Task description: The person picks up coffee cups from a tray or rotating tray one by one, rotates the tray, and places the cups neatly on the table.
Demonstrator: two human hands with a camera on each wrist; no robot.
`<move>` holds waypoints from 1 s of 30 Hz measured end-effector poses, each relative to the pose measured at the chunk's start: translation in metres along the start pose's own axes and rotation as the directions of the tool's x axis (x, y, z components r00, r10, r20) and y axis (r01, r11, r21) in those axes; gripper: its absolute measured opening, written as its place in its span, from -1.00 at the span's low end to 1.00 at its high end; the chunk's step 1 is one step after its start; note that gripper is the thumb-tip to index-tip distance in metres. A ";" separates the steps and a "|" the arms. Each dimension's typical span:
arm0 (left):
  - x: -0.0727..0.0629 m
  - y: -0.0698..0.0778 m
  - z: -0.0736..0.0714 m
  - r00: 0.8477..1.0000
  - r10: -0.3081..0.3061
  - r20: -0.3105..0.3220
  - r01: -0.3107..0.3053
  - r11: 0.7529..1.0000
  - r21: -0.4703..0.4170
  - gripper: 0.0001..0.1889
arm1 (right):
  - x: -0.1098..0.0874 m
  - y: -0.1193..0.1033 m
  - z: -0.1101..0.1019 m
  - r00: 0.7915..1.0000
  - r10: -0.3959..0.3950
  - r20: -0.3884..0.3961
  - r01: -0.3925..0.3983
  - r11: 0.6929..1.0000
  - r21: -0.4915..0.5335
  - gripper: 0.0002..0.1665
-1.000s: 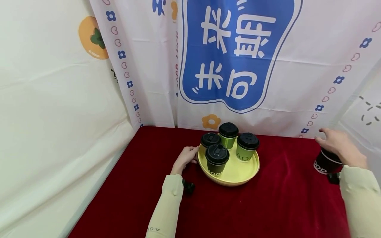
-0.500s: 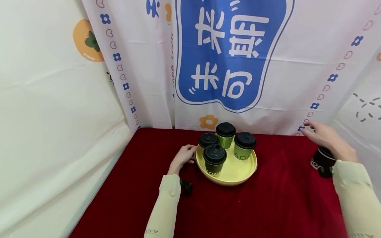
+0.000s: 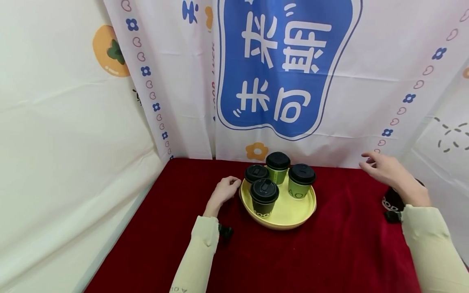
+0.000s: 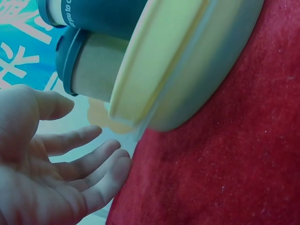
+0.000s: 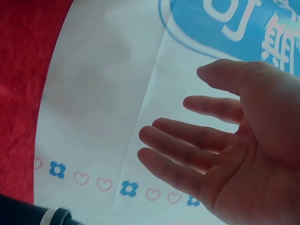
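Note:
A round yellow tray [image 3: 293, 213] stands on the red cloth and carries several lidded paper coffee cups. Two have green sleeves, the rear green cup [image 3: 277, 175] and the right green cup [image 3: 298, 190]; a dark cup [image 3: 264, 199] is at the front, with a brown cup [image 4: 101, 63] behind it. My left hand [image 3: 223, 191] is just left of the tray, fingers loosely bent and apart from its rim in the left wrist view. My right hand [image 3: 386, 171] hovers with relaxed, spread fingers, holding nothing. Behind its wrist a black coffee cup [image 3: 392, 201] stands at the right, partly hidden.
Red cloth [image 3: 337, 244] covers the table. A white printed curtain [image 3: 190, 134] hangs along the back edge, with plain white sheets [image 3: 73, 162] at the left side. Black wrist devices [image 3: 225, 231] sit under both sleeves.
My right hand has moved left and away from the black cup, leaving it standing on the cloth. My left hand has drawn slightly away from the tray's rim. The head view has shifted a little.

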State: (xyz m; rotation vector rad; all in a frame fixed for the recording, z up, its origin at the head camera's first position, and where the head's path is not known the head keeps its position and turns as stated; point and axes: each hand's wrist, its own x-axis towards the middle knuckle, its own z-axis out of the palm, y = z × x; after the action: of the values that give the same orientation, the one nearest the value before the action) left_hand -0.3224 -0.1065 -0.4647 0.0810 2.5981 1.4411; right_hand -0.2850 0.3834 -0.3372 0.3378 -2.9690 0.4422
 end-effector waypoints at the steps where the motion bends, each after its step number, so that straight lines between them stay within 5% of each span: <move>1: -0.001 0.001 0.000 1.000 0.001 0.002 -0.001 1.000 0.004 -0.55 | 0.000 -0.004 0.001 1.000 0.001 0.002 -0.001 1.000 0.000 -0.38; 17: -0.006 0.004 0.002 0.999 0.003 0.035 -0.004 1.000 0.011 -0.65 | -0.008 -0.058 0.018 0.999 -0.051 0.012 0.049 0.995 0.084 -0.43; 30: -0.005 0.003 0.006 1.000 -0.011 0.029 0.010 0.999 0.031 -0.73 | -0.006 -0.068 0.035 0.994 -0.108 -0.021 0.110 0.990 0.084 -0.52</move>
State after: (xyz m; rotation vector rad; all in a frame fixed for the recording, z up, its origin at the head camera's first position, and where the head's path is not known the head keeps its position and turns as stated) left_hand -0.3168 -0.1002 -0.4644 0.0917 2.5935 1.3861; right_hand -0.2661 0.3110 -0.3533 0.5001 -2.9032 0.5573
